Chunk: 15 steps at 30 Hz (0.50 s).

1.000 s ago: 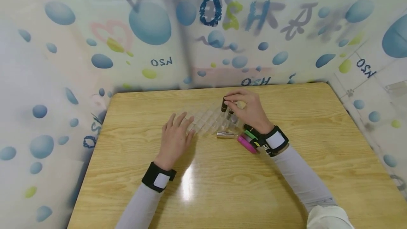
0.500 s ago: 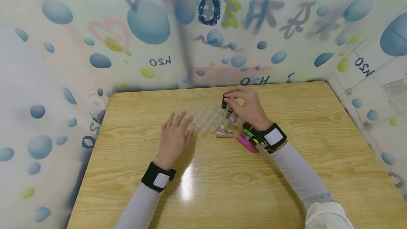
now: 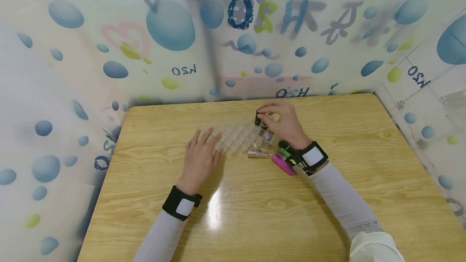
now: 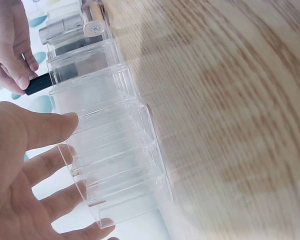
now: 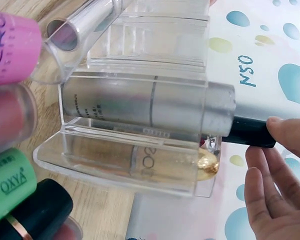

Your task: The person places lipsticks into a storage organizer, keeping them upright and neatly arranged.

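Observation:
A clear plastic organizer [image 3: 233,136] with rows of slanted compartments stands on the wooden table. At its left end my left hand [image 3: 198,161] touches it with spread fingers; the left wrist view shows the thumb on one side and the fingertips along the other edge. My right hand [image 3: 285,124] pinches the top of a black lipstick tube [image 5: 250,132] between thumb and fingers. The tube's lower part is inside a compartment at the organizer's right end. Beside it, a silver bottle [image 5: 155,105] and a gold-capped item [image 5: 208,165] stand in other compartments.
In front of the organizer lies a silver tube [image 3: 258,154]. A pink container [image 3: 282,165], a green one [image 5: 10,185] and a black-capped one [image 5: 40,210] lie together under the right wrist. A patterned wall [image 3: 164,80] rises behind the table [image 3: 255,213].
The right hand and the black lipstick tube rose slightly, then came down a little over the organizer's right end. The left hand has stayed in place.

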Tool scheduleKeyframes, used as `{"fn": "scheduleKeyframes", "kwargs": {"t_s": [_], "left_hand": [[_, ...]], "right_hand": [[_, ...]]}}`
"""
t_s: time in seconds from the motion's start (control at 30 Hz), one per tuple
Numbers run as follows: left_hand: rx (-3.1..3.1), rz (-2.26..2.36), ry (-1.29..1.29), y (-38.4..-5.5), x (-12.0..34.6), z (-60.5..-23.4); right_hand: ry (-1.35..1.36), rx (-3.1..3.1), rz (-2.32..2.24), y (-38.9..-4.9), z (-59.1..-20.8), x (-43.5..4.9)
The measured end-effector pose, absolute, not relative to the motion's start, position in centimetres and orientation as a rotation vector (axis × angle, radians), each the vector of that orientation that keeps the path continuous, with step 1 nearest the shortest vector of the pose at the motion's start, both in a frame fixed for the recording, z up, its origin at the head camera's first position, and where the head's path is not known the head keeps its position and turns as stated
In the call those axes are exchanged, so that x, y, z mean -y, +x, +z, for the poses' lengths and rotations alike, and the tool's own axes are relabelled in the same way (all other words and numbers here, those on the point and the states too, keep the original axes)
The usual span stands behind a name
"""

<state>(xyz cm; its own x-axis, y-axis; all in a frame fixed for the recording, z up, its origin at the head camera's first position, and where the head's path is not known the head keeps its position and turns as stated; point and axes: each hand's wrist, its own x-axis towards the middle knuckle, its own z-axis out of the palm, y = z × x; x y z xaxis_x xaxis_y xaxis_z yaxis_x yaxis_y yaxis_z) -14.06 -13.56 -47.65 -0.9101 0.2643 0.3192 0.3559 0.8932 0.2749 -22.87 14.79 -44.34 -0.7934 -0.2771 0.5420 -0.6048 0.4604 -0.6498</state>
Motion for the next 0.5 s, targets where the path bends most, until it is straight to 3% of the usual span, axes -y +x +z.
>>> {"fn": "scheduleKeyframes", "kwargs": {"t_s": [0.5], "left_hand": [[2.777,-0.489,-0.46,-13.96,13.55,-47.66]], "right_hand": [[0.766,2.455,1.206,-22.98,-45.22,-15.0]]}}
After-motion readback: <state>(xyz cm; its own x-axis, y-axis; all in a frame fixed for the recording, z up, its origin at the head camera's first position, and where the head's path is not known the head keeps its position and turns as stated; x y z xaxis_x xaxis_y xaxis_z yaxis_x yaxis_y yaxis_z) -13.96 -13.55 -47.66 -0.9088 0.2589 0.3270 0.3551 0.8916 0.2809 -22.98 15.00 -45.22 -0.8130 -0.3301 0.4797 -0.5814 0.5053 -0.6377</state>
